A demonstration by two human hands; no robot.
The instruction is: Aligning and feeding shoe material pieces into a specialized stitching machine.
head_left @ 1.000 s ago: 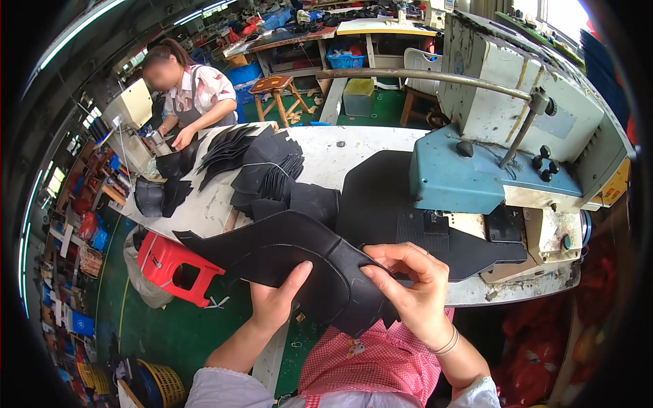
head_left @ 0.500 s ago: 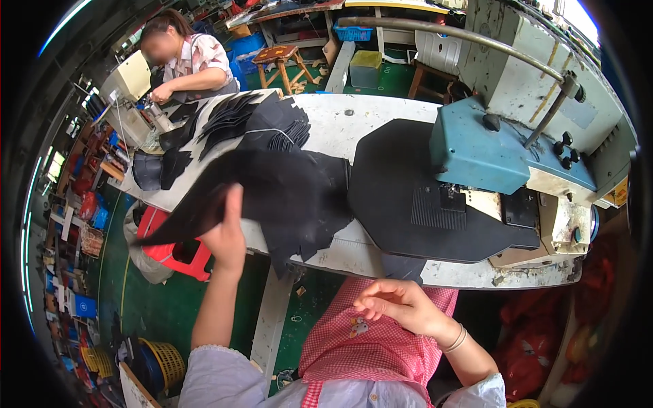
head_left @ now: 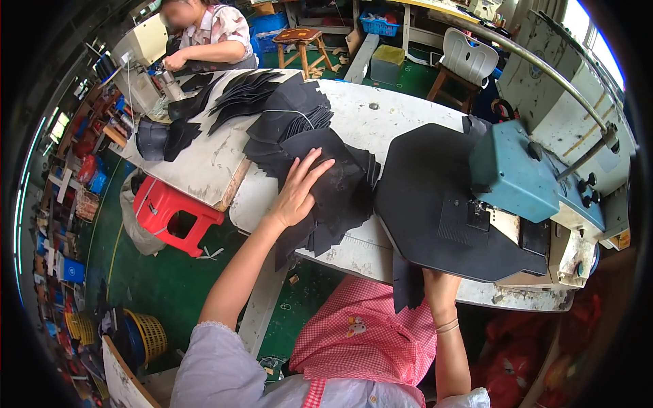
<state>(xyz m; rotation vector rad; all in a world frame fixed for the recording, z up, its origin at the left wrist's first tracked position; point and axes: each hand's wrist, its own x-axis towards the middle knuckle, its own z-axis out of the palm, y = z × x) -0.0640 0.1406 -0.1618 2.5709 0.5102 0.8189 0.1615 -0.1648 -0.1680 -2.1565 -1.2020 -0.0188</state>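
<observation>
My left hand [head_left: 298, 194] lies with fingers stretched out on a pile of black sheet pieces [head_left: 343, 180], whose jagged edges overhang the table's front. To the right sits a black many-sided board [head_left: 422, 177], under the blue-green head [head_left: 511, 170] of a machine. My right hand [head_left: 441, 287] reaches beneath the front edge of that board; its fingers are hidden. Just left of this hand, a dark flat piece [head_left: 407, 282] hangs down from under the board, and I cannot tell whether the hand touches it.
Behind the pile is a bundle of black pieces [head_left: 292, 119] tied with a pale band. A co-worker [head_left: 218, 41] sits at another machine at the far left. A red plastic stool [head_left: 170, 217] stands below the white table [head_left: 354, 102]. A metal bar [head_left: 530, 61] crosses the upper right.
My left hand has brought a large black piece down onto the pile, and it now rests there. My right hand has gone from above the apron to under the board. The view has shifted.
</observation>
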